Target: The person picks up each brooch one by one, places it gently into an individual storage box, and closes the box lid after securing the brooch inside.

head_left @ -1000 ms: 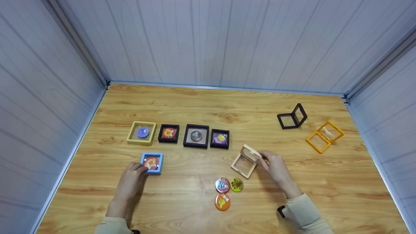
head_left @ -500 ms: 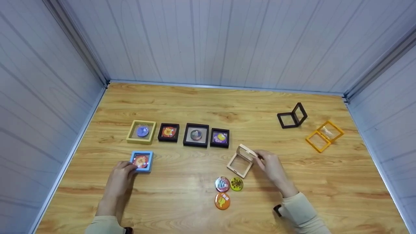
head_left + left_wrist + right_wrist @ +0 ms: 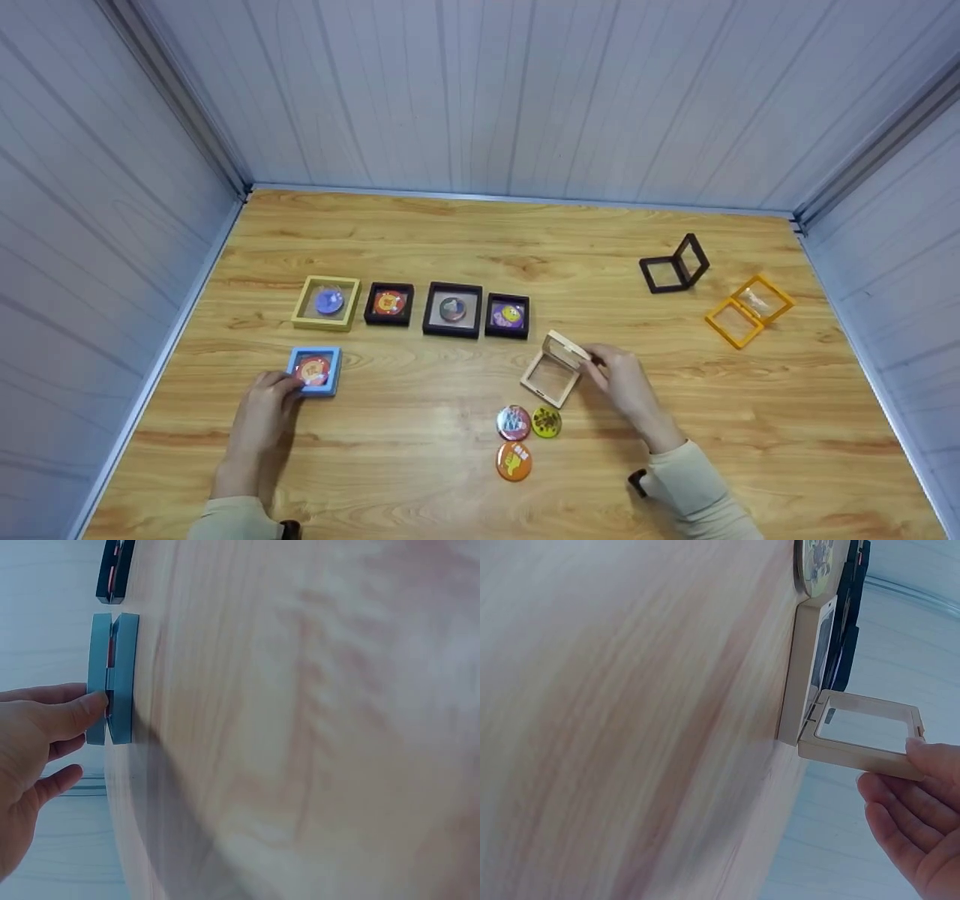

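Observation:
With thumb and fingers my left hand (image 3: 259, 412) pinches the near left corner of a blue display frame (image 3: 335, 373), which lies on the table with a red round badge (image 3: 312, 370) inside. In the left wrist view the thumb presses the side of this blue frame (image 3: 124, 682). My right hand (image 3: 626, 386) pinches the raised lid of a beige display frame (image 3: 534, 373); its lower half lies flat. The right wrist view shows the beige lid (image 3: 855, 757) standing up from its hinge. Near it lie a pink-rimmed badge (image 3: 514, 422), a yellow badge (image 3: 546, 421) and an orange badge (image 3: 514, 460).
Behind stand a yellow frame (image 3: 302, 323), a small black frame (image 3: 388, 322), a larger black frame (image 3: 453, 331) and another small black one (image 3: 507, 334), each with a badge. At right rest an unfolded black frame (image 3: 667, 289) and an unfolded orange frame (image 3: 759, 327).
My left hand has slid the blue frame to the left across the table. My right hand has shifted the beige frame slightly left, its lid still raised.

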Demonstrator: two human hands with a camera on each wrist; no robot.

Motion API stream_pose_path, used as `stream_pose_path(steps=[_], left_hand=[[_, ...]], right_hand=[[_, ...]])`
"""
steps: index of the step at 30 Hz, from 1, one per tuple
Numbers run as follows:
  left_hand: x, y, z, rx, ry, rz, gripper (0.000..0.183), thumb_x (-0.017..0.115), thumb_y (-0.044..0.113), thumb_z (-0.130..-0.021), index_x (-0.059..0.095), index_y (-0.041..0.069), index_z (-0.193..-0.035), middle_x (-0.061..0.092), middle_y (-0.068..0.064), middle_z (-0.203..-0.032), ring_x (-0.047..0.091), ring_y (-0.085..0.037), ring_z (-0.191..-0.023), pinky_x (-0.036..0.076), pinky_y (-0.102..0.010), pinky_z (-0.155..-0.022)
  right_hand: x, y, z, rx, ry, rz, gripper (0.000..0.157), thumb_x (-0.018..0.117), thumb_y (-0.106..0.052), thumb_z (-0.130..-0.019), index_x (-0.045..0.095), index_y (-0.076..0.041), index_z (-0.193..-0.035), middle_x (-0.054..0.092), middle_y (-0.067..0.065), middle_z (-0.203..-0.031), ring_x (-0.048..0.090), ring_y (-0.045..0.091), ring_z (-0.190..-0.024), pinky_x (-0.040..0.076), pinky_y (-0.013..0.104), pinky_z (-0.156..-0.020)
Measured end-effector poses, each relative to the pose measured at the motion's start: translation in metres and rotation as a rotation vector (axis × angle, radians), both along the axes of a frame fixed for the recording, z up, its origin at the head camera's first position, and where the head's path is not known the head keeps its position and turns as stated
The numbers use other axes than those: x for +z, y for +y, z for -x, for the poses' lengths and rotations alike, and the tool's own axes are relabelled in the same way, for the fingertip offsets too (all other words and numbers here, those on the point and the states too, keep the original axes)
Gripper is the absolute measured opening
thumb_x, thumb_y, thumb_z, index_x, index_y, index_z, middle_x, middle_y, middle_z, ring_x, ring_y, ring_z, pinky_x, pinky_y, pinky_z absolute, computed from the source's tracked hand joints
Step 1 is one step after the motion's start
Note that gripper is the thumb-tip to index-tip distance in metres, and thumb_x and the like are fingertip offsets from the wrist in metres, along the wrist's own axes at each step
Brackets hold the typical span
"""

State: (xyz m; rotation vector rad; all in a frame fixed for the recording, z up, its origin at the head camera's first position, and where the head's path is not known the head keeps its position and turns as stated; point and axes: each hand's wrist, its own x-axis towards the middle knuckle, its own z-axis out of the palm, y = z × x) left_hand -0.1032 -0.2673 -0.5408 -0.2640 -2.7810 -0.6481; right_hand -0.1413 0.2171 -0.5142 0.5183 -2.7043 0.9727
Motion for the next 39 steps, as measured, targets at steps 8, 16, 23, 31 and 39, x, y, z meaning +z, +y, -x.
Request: stream_pose_path(steps=[8,16,23,31,39], left_hand=[[0.006,0.008,-0.001,-0.028,0.092,0.005,0.023,0.065,-0.013,-0.067,0.063,-0.008,-0.089,0.058,-0.021,-0.09,0.053,-0.036,-0.085,0.041,-0.049,-0.075],[0.013,0.044,0.0,-0.082,0.229,-0.032,0.026,0.068,-0.003,-0.068,0.062,-0.008,-0.093,0.058,-0.021,-0.093,0.053,-0.037,-0.088,0.039,-0.05,-0.077],[0.015,0.091,-0.006,-0.146,0.175,-0.046,0.026,0.067,0.003,-0.072,0.062,-0.006,-0.096,0.058,-0.018,-0.097,0.053,-0.034,-0.092,0.04,-0.048,-0.081],[0.007,0.145,-0.015,-0.246,0.038,-0.099,0.026,0.064,0.012,-0.078,0.061,-0.002,-0.1,0.057,-0.015,-0.101,0.053,-0.028,-0.095,0.041,-0.043,-0.084],[0.001,0.188,-0.019,-0.317,-0.092,-0.043,0.036,0.063,0.025,-0.081,0.059,-0.001,-0.106,0.055,-0.013,-0.106,0.052,-0.026,-0.099,0.04,-0.041,-0.086]], right_hand=[[0.0,0.0,-0.001,-0.013,-0.019,0.001,0.019,0.067,-0.002,-0.075,0.064,0.003,-0.093,0.065,0.015,-0.087,0.062,0.024,-0.077,0.05,0.031,-0.067],[0.0,0.0,-0.001,-0.007,-0.029,0.01,0.02,0.067,-0.002,-0.075,0.064,0.003,-0.094,0.064,0.016,-0.089,0.062,0.025,-0.078,0.051,0.029,-0.068],[0.001,0.0,-0.001,-0.006,-0.046,0.012,0.019,0.065,-0.002,-0.077,0.064,0.003,-0.095,0.065,0.015,-0.088,0.062,0.023,-0.077,0.051,0.03,-0.067],[0.002,-0.001,-0.001,-0.016,-0.029,-0.013,0.018,0.066,-0.003,-0.077,0.065,0.003,-0.094,0.065,0.013,-0.085,0.061,0.021,-0.074,0.05,0.031,-0.066],[0.002,-0.002,-0.002,-0.018,-0.023,-0.009,0.018,0.066,-0.003,-0.076,0.065,0.003,-0.093,0.065,0.014,-0.085,0.061,0.022,-0.074,0.05,0.031,-0.067]])
